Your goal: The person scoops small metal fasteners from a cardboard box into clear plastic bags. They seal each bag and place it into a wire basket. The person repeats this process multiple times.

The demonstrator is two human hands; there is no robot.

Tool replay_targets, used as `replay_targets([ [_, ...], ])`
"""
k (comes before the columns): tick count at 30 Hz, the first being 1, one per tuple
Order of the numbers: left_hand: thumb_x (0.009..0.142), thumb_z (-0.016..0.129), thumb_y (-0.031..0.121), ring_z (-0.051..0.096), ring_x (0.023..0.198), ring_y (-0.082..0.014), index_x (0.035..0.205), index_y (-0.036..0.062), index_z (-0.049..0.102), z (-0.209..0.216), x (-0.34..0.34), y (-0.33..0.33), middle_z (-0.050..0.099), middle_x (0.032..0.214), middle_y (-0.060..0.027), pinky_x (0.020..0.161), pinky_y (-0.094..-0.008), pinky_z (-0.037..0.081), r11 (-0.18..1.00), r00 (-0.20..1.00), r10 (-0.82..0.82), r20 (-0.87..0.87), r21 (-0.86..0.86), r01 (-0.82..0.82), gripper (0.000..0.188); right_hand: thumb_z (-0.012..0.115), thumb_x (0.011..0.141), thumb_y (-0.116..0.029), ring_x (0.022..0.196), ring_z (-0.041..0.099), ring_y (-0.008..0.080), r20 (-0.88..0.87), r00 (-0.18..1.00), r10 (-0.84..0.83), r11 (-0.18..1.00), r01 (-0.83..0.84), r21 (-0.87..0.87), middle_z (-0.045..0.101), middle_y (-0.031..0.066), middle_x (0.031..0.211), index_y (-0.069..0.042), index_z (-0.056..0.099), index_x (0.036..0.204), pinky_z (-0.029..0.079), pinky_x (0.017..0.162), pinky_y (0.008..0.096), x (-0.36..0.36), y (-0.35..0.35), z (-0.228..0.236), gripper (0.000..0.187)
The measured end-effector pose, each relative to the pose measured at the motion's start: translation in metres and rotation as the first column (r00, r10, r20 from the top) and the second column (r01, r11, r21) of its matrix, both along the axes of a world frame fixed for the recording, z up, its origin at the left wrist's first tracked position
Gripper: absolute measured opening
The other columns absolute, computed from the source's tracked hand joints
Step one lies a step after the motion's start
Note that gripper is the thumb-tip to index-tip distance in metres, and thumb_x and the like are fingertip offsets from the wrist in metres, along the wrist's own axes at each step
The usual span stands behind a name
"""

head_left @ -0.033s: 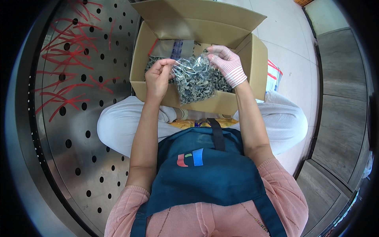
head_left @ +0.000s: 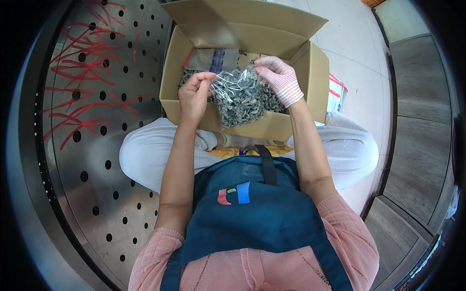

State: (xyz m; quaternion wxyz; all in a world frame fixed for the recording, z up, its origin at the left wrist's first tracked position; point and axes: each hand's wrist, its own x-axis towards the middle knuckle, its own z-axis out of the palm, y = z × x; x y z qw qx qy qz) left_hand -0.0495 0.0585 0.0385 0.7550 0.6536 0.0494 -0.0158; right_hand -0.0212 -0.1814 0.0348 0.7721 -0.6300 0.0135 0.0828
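Between my hands hangs a clear plastic bag [head_left: 241,104] filled with dark grey-green dried flakes that look like dried fungus. My bare left hand [head_left: 195,95] pinches its upper left corner. On the other side my right hand [head_left: 280,81], in a pink-and-white striped glove, grips the upper right corner. The bag is held up over the near edge of an open cardboard box [head_left: 194,110]. More of the same loose flakes [head_left: 274,101] lie inside the box, partly hidden by the bag and hands. Another clear bag [head_left: 200,60] with a red edge and blue print rests at the back left.
To my left, a perforated metal panel [head_left: 114,145] carries several red strips [head_left: 82,72]. My folded legs [head_left: 145,150] flank the box's near side, with a yellow package [head_left: 228,152] between them. Right of the box are a white-and-red bag [head_left: 336,94] and grey wooden panels [head_left: 422,126].
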Motion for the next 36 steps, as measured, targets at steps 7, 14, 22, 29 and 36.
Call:
replay_targets([
  [7, 0.100, 0.054, 0.007, 0.063, 0.082, -0.0068, 0.100, 0.0064, 0.068, -0.006, 0.002, 0.005, 0.069, 0.096, -0.0019, 0.068, -0.0220, 0.054, 0.999, 0.997, -0.041, 0.067, 0.024, 0.039, 0.015, 0.067, 0.091, -0.006, 0.074, 0.062, 0.0096, 0.028, 1.000, -0.008, 0.998, 0.006, 0.060, 0.068, 0.0030, 0.083, -0.005, 0.069, 0.086, 0.050, 0.066, 0.0240, 0.005, -0.008, -0.016, 0.006],
  [14, 0.100, 0.052, 0.007, 0.061, 0.080, -0.0049, 0.094, 0.0083, 0.066, 0.000, -0.001, 0.000, 0.069, 0.100, -0.0020, 0.067, -0.0208, 0.053, 0.999, 1.000, -0.003, -0.008, 0.054, 0.004, 0.015, 0.066, 0.089, -0.007, 0.076, 0.061, 0.0107, 0.082, 0.995, 0.049, 0.997, -0.044, -0.067, 0.068, 0.0047, 0.083, -0.003, 0.068, 0.085, 0.051, 0.070, 0.0259, 0.006, -0.009, -0.015, 0.006],
  [22, 0.100, 0.049, 0.006, 0.060, 0.079, -0.0037, 0.094, 0.0081, 0.064, -0.005, -0.004, 0.000, 0.071, 0.110, -0.0056, 0.068, -0.0198, 0.051, 0.995, 0.999, -0.031, 0.031, 0.092, 0.028, 0.016, 0.072, 0.090, -0.018, 0.079, 0.062, 0.0107, 0.026, 0.997, 0.079, 0.946, -0.067, -0.317, 0.068, 0.0055, 0.086, 0.001, 0.067, 0.100, 0.052, 0.075, 0.0274, -0.002, 0.000, 0.011, 0.022],
  [29, 0.101, 0.048, 0.006, 0.061, 0.080, -0.0043, 0.095, 0.0074, 0.064, -0.006, -0.005, -0.002, 0.071, 0.109, -0.0049, 0.067, -0.0204, 0.052, 0.996, 1.000, -0.001, 0.025, 0.084, -0.001, 0.016, 0.071, 0.092, -0.023, 0.104, 0.062, 0.0165, -0.130, 0.991, 0.004, 0.993, 0.011, 0.118, 0.069, 0.0108, 0.110, 0.002, 0.060, 0.129, 0.048, 0.095, 0.0294, -0.015, 0.016, -0.016, 0.046],
  [36, 0.101, 0.050, 0.006, 0.062, 0.083, -0.0060, 0.096, 0.0069, 0.065, -0.013, -0.004, 0.003, 0.070, 0.110, -0.0050, 0.069, -0.0231, 0.054, 1.000, 1.000, -0.001, 0.018, 0.031, 0.000, 0.016, 0.058, 0.100, -0.030, 0.104, 0.063, 0.0205, -0.322, 0.945, -0.050, 0.919, 0.170, 0.356, 0.068, 0.0121, 0.114, 0.003, 0.066, 0.116, 0.051, 0.095, 0.0347, -0.020, 0.028, -0.024, 0.037],
])
